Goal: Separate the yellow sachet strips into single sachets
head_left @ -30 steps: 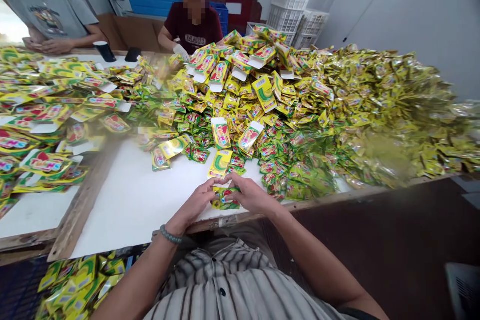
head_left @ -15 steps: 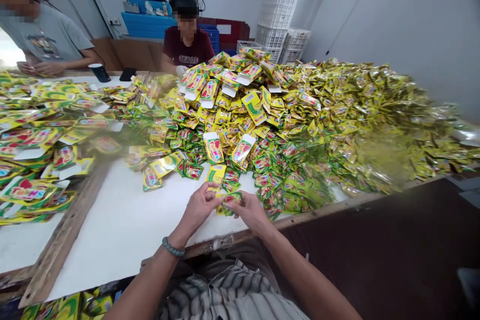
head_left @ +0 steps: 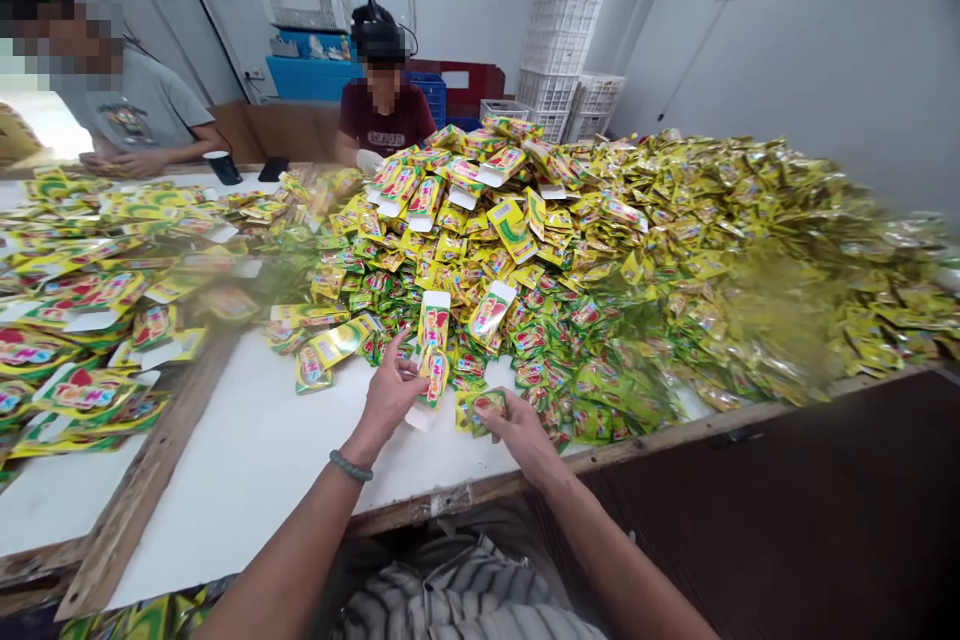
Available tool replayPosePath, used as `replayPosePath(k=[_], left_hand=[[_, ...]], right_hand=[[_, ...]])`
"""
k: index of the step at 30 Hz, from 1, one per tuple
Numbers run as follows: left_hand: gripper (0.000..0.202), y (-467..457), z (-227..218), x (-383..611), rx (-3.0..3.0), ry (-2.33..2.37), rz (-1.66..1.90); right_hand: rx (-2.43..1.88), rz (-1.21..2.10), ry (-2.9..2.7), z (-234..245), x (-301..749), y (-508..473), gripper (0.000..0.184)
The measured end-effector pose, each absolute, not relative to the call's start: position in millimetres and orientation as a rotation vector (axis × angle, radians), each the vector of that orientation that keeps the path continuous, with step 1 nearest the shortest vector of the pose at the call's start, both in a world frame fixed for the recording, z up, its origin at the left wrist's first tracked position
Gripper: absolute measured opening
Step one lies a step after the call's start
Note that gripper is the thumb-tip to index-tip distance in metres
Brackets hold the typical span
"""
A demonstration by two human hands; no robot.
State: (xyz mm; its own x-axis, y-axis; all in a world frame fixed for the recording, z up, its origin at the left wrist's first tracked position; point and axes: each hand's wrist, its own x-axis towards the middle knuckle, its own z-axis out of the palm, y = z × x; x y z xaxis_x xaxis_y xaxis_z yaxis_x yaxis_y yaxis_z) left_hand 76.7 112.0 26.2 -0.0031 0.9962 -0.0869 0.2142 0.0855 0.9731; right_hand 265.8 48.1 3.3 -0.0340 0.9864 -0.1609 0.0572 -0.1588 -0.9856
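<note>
My left hand pinches a flat yellow carton and lifts its top end off the white table. My right hand is closed on a small stack of green and red sachets near the table's front edge. Just beyond both hands begins a huge heap of the same sachets, with more flat cartons lying on its near slope.
Two other people work at the far side: one in a maroon shirt, one in a grey shirt at far left. More cartons pile up on the left. A dark cup stands far left. White crates are stacked behind.
My left hand let go of the sachet stack, reached forward and took hold of a yellow carton. My right hand kept the sachets and shifted slightly right.
</note>
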Motion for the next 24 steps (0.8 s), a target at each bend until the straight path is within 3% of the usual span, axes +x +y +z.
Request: replayPosePath(k=[5, 10, 13, 15, 17, 20, 24], left_hand=[[0.090, 76, 27, 68, 0.916, 1.076, 1.122], [0.085, 71, 48, 38, 1.489, 1.173, 1.039], [0.059, 79, 64, 24, 1.843, 1.114, 0.628], [0.038, 80, 67, 23, 1.832, 1.122, 0.448], [0.032, 76, 61, 29, 1.681, 1.229, 0.553], [0.040, 63, 44, 42, 1.255, 1.250, 0.919], [0.045, 49, 29, 53, 0.658, 1.120, 1.228]], right_hand=[[-1.126, 1.522, -1.159, 8, 251, 58, 0.029], [-1.156, 1.322, -1.733, 31, 257, 61, 0.018], [-1.231, 1.127, -2.096, 48, 258, 60, 0.008], [-1.274, 1.073, -2.036, 53, 256, 60, 0.010], [-1.325, 1.068, -1.744, 51, 255, 61, 0.019], [-1.326, 1.097, -1.291, 42, 255, 61, 0.033], [-1.290, 1.212, -1.207, 30, 255, 58, 0.031]])
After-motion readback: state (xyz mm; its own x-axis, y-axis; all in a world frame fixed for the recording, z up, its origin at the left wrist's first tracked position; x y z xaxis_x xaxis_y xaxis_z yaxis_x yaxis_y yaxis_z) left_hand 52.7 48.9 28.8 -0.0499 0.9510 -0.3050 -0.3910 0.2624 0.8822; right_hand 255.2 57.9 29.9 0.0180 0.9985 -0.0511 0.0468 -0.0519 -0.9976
